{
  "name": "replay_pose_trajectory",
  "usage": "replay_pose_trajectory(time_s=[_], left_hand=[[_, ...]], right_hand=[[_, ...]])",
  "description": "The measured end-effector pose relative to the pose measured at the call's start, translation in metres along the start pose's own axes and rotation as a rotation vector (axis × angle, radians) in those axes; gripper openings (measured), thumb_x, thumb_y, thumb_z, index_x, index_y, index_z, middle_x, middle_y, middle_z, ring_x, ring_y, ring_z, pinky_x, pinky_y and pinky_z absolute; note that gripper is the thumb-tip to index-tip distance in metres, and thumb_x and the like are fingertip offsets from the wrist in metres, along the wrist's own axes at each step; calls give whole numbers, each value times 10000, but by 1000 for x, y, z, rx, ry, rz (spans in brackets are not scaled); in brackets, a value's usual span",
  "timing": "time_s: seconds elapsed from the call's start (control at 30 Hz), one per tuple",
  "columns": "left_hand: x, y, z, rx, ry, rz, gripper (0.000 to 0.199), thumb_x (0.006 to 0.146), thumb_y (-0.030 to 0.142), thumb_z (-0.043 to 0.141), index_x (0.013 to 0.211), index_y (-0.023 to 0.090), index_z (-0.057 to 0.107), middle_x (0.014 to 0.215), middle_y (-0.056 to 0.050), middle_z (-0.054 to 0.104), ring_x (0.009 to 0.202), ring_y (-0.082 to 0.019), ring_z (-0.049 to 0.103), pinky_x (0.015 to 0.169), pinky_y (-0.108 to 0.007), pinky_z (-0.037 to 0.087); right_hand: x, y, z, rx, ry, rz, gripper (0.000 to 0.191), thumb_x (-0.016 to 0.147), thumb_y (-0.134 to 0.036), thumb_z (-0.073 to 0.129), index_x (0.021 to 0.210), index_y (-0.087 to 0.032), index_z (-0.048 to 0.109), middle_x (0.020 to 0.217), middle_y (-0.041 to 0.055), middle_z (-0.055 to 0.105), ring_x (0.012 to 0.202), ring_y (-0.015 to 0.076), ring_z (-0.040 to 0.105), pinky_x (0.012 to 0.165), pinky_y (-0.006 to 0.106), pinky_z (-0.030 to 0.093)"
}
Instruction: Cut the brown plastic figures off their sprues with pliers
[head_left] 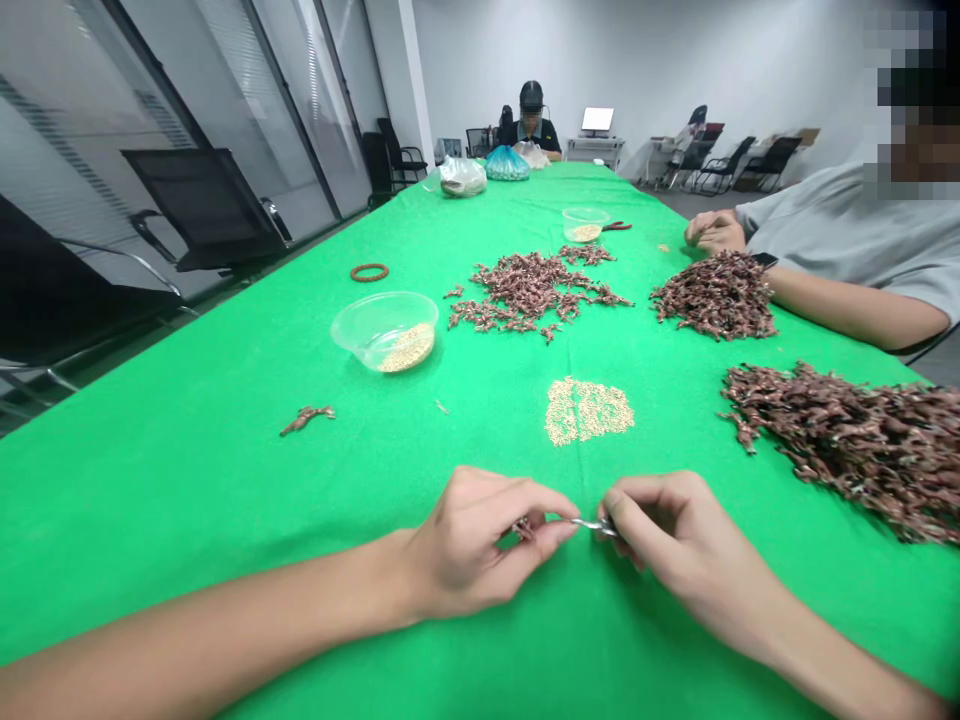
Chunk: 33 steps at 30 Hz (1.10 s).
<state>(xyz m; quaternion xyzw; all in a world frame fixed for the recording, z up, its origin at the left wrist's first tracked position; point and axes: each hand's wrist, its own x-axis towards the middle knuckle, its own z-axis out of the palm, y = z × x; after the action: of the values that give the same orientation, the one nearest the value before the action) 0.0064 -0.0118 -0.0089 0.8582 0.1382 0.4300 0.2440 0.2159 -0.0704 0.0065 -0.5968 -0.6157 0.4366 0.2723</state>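
Pinching a small metal piece (596,524) between left hand (469,545) and right hand (675,550), clear plastic bowl (385,315) nearby — pale grains (409,349) inside

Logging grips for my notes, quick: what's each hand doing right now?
Left hand: closed, pinching a small reddish-brown piece.
Right hand: closed, holding a small silver tool.
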Motion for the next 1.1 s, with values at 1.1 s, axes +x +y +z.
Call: replay_pose_trajectory(time_s=[1.1], left_hand=[[3,3,-5,-80,-188,-353,162,895,215,648,1035,144,606,634,51,562,461,-66,398,449,-200,320]], right_hand=[[7,3,-4,-114,93,-45,377,901,-361,400,581,-182,489,568,-47,224,524,99,235,500,289,166]])
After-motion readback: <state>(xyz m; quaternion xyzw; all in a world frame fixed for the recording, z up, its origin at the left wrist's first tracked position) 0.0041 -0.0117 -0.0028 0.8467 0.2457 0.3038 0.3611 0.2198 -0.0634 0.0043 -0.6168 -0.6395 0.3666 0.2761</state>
